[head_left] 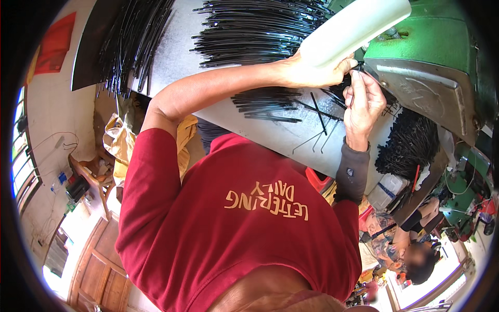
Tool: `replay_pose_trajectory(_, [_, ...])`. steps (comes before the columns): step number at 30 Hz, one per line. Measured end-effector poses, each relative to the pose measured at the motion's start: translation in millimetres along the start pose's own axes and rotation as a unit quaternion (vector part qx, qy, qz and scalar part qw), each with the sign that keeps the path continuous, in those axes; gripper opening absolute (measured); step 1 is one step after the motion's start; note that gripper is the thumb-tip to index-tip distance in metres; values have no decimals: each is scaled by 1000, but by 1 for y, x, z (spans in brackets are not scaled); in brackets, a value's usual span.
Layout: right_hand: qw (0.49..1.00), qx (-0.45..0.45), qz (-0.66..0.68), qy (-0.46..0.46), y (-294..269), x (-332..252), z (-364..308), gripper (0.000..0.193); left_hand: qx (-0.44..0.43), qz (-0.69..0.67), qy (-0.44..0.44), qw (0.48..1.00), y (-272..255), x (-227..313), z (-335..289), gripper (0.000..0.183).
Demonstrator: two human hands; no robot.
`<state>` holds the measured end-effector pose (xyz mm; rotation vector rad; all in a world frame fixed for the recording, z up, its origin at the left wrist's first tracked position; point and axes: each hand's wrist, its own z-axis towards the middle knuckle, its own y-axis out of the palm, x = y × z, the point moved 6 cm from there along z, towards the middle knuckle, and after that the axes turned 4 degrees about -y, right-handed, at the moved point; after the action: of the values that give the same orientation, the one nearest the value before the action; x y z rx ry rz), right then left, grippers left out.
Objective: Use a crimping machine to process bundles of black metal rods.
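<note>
My left hand reaches across the table from the left, partly covered by a white curved plastic piece. Its thumb and finger are pinched close to the green machine. Right beside them, my right hand is closed in a pinch. Between the two sets of fingertips shows the end of a thin dark rod; most of it is hidden. Below my left wrist lies a bunch of thin black rods, with a few loose ones and some thin bent wires between it and my right forearm.
Large bundles of black rods cover the far part of the grey table. Another bundle overhangs its left edge. A dark heap of rods sits under the machine, near a clear plastic box. Another person sits at lower right.
</note>
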<state>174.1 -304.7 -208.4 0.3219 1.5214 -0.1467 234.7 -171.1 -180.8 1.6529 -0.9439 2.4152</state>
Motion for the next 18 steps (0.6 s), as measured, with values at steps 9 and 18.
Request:
replay_pose_trajectory(9, [1000,14,6,4,0,0,-1,6,8,-2,-6,1000,2,-2,-3,31])
replay_pose_trajectory(18, [1000,12,24,7,2,2,0,6,-10,-2,-42,999,5,-8,-3,32])
